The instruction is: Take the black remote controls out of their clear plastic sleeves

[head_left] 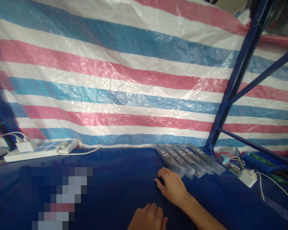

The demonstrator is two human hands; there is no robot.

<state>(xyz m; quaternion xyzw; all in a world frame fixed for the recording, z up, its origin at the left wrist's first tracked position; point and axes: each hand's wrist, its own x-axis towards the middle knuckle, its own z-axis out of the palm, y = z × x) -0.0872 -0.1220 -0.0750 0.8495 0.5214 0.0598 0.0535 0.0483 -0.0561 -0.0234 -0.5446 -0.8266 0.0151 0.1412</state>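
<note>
My right hand [173,187] rests over the blue tabletop [115,179], just in front of several grey items in clear plastic sleeves [180,158]. Its fingers are loosely bent, with the thumb apart, and nothing shows between them. Lower down, at the bottom edge of the view, is my left hand [147,218], partly cut off by the frame. The fingers there curl under, so their tips are hidden, and no object shows in them. The sleeved items lie side by side at a slant near the back edge.
A white power strip [44,149] with a plugged-in adapter and cables lies at the back left. A blurred patch [64,195] covers something on the left. Striped plastic sheeting [124,95] hangs behind. At right stand a blue metal post [230,86], a white plug [248,178] and a blue tray [261,161].
</note>
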